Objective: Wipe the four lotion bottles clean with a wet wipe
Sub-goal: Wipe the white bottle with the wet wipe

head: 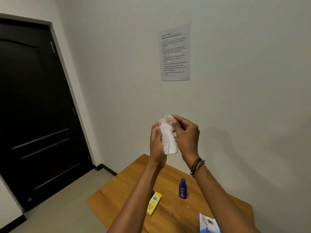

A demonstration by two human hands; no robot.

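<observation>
1. The left hand (pixel 157 142) grips the white lotion bottle (pixel 169 140), its fingers curled round the bottle's left side.
2. The bottle is raised well above the wooden surface (pixel 127 187), in front of the wall.
3. Its long axis is nearly upright. The base points down towards the surface and the top leans slightly left.
4. The right hand (pixel 185 133) pinches a wet wipe (pixel 168 119) against the top end of the bottle, fingers bent over it.
5. A dark cord bracelet (pixel 196 167) sits on the right wrist.
6. On the surface below, a blue bottle (pixel 182 189) stands upright with its cap up.
7. To its left is a yellow bottle (pixel 154 203), its long axis slanting from near-left to far-right.
8. Another blue bottle (pixel 152 194) just behind the yellow one is mostly hidden.
9. A wipe packet (pixel 208 223) lies at the near right edge.
10. A printed sheet (pixel 175 52) is stuck on the far wall, and a dark door (pixel 33 106) stands at left.
</observation>
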